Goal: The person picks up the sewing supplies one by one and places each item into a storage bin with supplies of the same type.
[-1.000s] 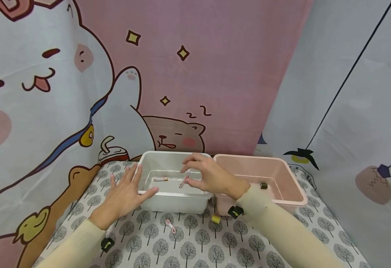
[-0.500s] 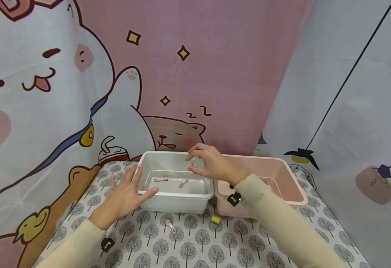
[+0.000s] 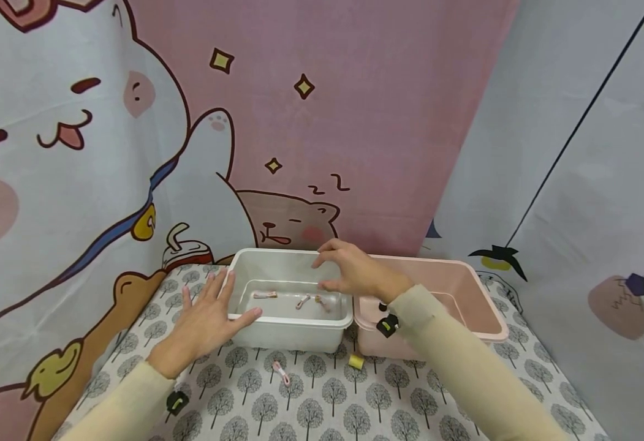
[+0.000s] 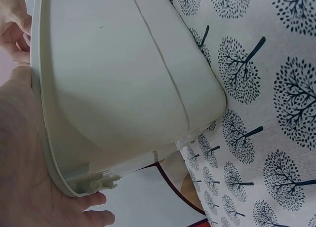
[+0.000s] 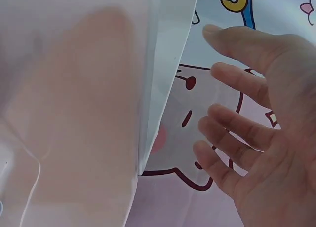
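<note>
Fingers of the right hand are loosely spread and hold nothing, hovering above the right end of the white bin; the right wrist view confirms it, the fingers apart with bare air between them. Three small pink clips lie on the floor of the white bin: one toward its left, one near its middle, and one toward its right end, under the hovering hand. The left hand lies flat against the white bin's near-left corner, fingers straight and fanned, thumb on the front rim; the left wrist view shows the palm pressed to the rim, bracing the bin rather than gripping it. Judged from this, the step in hand is the release of a clip into the white bin, and it looks complete. Another pink clip lies on the tree-print cloth just in front of the white bin, and a small yellow spool sits in front of its right corner, beside the pink bin that touches the white bin's right side. The next move probably calls for drawing the right hand back over the front rim and pinching the clip on the cloth, a fine grasp on a thin, flat piece.
</note>
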A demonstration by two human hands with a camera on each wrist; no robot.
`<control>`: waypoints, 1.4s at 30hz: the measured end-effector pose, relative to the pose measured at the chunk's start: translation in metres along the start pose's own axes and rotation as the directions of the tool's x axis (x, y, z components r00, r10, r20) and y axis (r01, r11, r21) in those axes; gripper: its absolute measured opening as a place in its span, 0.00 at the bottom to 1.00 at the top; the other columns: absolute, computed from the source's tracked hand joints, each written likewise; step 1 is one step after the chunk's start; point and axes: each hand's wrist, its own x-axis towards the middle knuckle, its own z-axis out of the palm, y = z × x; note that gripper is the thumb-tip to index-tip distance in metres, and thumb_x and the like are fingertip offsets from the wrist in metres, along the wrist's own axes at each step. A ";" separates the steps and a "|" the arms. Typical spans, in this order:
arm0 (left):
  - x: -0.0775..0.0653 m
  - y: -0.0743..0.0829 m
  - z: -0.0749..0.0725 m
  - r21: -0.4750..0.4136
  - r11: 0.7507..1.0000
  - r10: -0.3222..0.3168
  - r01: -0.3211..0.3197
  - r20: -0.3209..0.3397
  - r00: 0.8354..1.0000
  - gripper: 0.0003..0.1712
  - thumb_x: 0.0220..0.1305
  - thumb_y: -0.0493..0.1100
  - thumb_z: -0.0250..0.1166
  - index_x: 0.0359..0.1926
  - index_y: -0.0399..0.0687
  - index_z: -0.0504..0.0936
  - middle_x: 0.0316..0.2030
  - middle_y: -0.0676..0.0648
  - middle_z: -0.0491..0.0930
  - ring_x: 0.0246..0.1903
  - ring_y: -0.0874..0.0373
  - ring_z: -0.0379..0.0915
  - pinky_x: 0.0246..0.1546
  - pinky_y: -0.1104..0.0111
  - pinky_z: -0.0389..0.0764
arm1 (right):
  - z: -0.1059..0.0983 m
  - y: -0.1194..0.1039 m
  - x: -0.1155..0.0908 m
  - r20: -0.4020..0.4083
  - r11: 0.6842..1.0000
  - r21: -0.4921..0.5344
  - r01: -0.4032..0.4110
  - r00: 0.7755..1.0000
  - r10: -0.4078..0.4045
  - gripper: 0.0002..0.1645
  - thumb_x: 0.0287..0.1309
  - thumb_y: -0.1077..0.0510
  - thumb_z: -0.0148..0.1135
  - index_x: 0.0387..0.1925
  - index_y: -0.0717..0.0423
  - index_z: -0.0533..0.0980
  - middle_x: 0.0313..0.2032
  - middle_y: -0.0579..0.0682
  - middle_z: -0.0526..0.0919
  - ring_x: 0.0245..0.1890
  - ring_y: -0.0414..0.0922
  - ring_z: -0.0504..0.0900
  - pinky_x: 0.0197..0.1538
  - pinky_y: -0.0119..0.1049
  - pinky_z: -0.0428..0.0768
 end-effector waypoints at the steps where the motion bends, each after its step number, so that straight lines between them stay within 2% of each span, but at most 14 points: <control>1: 0.000 0.000 0.000 0.001 1.000 0.001 -0.001 0.000 1.000 0.70 0.79 0.88 0.50 0.96 0.41 0.49 0.96 0.35 0.42 0.95 0.28 0.39 0.85 0.15 0.31 | 0.000 -0.001 -0.001 0.000 1.000 -0.003 0.005 1.000 -0.005 0.24 0.71 0.51 0.84 0.64 0.50 0.91 0.74 0.61 0.83 0.75 0.62 0.85 0.81 0.59 0.84; 7: 0.001 0.002 -0.002 0.006 1.000 0.005 -0.005 0.003 1.000 0.70 0.79 0.88 0.50 0.96 0.41 0.48 0.96 0.35 0.41 0.95 0.28 0.38 0.85 0.15 0.30 | -0.002 -0.008 -0.008 -0.007 0.999 -0.008 0.038 0.999 -0.038 0.23 0.71 0.53 0.84 0.64 0.52 0.90 0.73 0.63 0.84 0.74 0.62 0.85 0.80 0.59 0.85; 13: 0.000 0.004 -0.002 0.005 1.000 0.008 -0.008 0.003 1.000 0.70 0.79 0.88 0.50 0.96 0.41 0.49 0.96 0.35 0.42 0.95 0.28 0.39 0.84 0.15 0.31 | -0.002 -0.016 -0.015 0.003 0.999 0.005 0.050 0.999 -0.050 0.24 0.72 0.51 0.84 0.65 0.52 0.90 0.73 0.62 0.84 0.74 0.61 0.85 0.80 0.59 0.85; 22: 0.001 0.003 -0.001 0.004 1.000 0.011 -0.011 0.004 1.000 0.70 0.80 0.88 0.50 0.96 0.40 0.49 0.96 0.34 0.41 0.95 0.28 0.38 0.84 0.14 0.31 | 0.002 -0.023 -0.026 -0.026 0.996 0.002 0.092 0.995 -0.092 0.22 0.74 0.50 0.81 0.64 0.51 0.90 0.73 0.61 0.84 0.74 0.60 0.85 0.78 0.60 0.86; 30: 0.001 0.002 -0.001 0.006 1.000 -0.002 0.002 0.007 1.000 0.70 0.79 0.88 0.50 0.96 0.40 0.48 0.96 0.34 0.42 0.95 0.27 0.39 0.84 0.14 0.32 | 0.012 -0.035 -0.037 -0.073 0.979 -0.039 0.198 0.977 -0.201 0.23 0.70 0.53 0.84 0.63 0.53 0.90 0.68 0.59 0.87 0.70 0.57 0.87 0.77 0.55 0.87; 34: 0.001 0.002 -0.001 0.011 1.000 -0.003 0.003 0.007 1.000 0.70 0.80 0.88 0.50 0.96 0.40 0.48 0.96 0.33 0.42 0.95 0.26 0.40 0.84 0.13 0.33 | 0.019 -0.042 -0.046 -0.058 0.976 -0.039 0.212 0.975 -0.214 0.24 0.71 0.51 0.84 0.65 0.49 0.89 0.69 0.57 0.87 0.70 0.55 0.88 0.76 0.53 0.88; 42: 0.000 0.003 -0.001 0.014 1.000 -0.004 0.004 0.015 1.000 0.69 0.80 0.87 0.51 0.96 0.40 0.48 0.96 0.33 0.42 0.95 0.26 0.40 0.84 0.13 0.33 | 0.033 -0.056 -0.063 -0.042 0.975 -0.008 0.223 0.974 -0.224 0.25 0.75 0.49 0.82 0.68 0.47 0.88 0.74 0.53 0.85 0.76 0.52 0.85 0.80 0.49 0.86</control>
